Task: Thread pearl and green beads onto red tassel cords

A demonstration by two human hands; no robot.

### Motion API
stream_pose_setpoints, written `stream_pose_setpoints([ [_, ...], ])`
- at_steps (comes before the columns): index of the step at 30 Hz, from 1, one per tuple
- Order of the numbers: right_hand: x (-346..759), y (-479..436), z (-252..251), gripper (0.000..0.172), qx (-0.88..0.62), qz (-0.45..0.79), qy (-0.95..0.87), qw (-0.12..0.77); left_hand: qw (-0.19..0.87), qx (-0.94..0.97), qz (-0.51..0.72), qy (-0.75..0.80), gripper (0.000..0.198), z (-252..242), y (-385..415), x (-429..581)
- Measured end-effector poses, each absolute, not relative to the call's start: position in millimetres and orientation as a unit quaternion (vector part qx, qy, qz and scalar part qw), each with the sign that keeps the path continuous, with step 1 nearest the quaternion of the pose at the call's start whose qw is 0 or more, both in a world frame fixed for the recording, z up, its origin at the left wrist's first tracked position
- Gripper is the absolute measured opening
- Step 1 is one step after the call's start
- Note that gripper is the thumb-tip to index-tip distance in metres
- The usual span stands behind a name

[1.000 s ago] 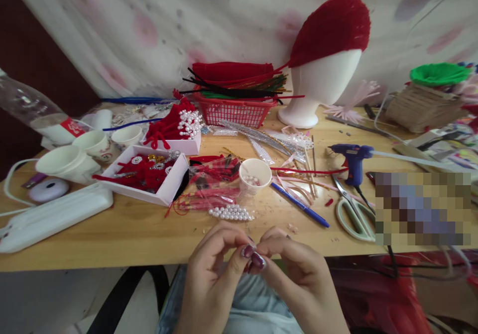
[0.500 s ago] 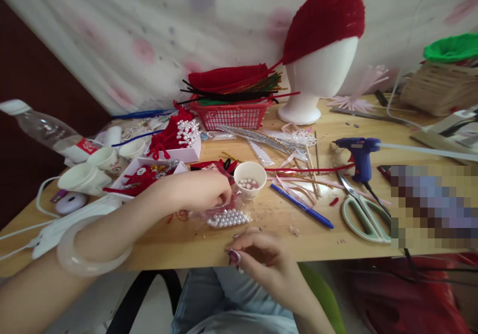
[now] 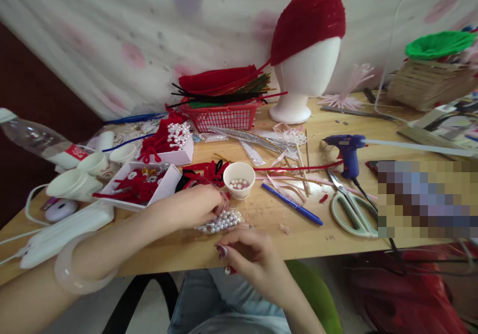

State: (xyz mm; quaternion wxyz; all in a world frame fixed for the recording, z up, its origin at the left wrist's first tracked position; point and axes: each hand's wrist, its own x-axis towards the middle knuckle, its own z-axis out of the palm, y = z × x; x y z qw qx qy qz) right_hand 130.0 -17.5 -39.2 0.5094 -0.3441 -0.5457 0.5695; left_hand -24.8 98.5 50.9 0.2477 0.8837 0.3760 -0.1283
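The left hand (image 3: 209, 202) is reaching among round silvery-white beads (image 3: 228, 219) on the pale wooden bench (image 3: 309, 238), finger closure indeterminable, while the right hand's fingers (image 3: 223, 251) are apparently pinching a small red-and-white piece (image 3: 230, 270) by the front edge, presumably fetching material, next requiring a selective grasp.

From my station I read the counter (image 3: 295, 239) as smooth wood with a soft sheen. The cup (image 3: 241, 194) looks like matt paper. Just in front of it, to the left, pearly beads (image 3: 226, 220) gleam under crinkled clear plastic. Right of the cup I make out a glossy plastic pen (image 3: 291, 204), then scissors (image 3: 340, 187) with shiny metal blades. Behind the cup I see a plastic mesh basket (image 3: 224, 120) and, farther right, a smooth head form (image 3: 309, 75) under a fuzzy covering (image 3: 310, 23).
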Motion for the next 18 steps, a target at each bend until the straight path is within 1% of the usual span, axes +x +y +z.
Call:
stream_pose_setpoints([
  [4, 131, -19, -37, 0.013, -0.361, 0.556, -0.519, 0.539, 0.277, 0.880, -0.071, 0.380, 0.017, 62, 106, -33],
  [8, 132, -19, -31, 0.013, -0.371, 0.502, -0.523, 0.580, 0.320, 0.853, 0.019, 0.412, 0.014, 78, 111, -49],
  [10, 131, -20, -23, 0.014, -0.378, 0.475, -0.530, 0.592, 0.349, 0.820, 0.129, 0.434, 0.013, 85, 105, -58],
  [13, 130, -22, -5, 0.012, -0.380, 0.453, -0.546, 0.594, 0.404, 0.707, 0.365, 0.451, 0.007, 82, 79, -65],
  [14, 129, -24, 2, 0.012, -0.378, 0.450, -0.554, 0.590, 0.435, 0.653, 0.436, 0.441, 0.008, 76, 67, -65],
  [16, 125, -27, 13, 0.012, -0.367, 0.443, -0.572, 0.584, 0.526, 0.548, 0.518, 0.394, 0.005, 59, 41, -61],
  [18, 120, -29, 20, 0.013, -0.357, 0.440, -0.590, 0.575, 0.597, 0.421, 0.578, 0.365, 0.012, 39, 17, -52],
])
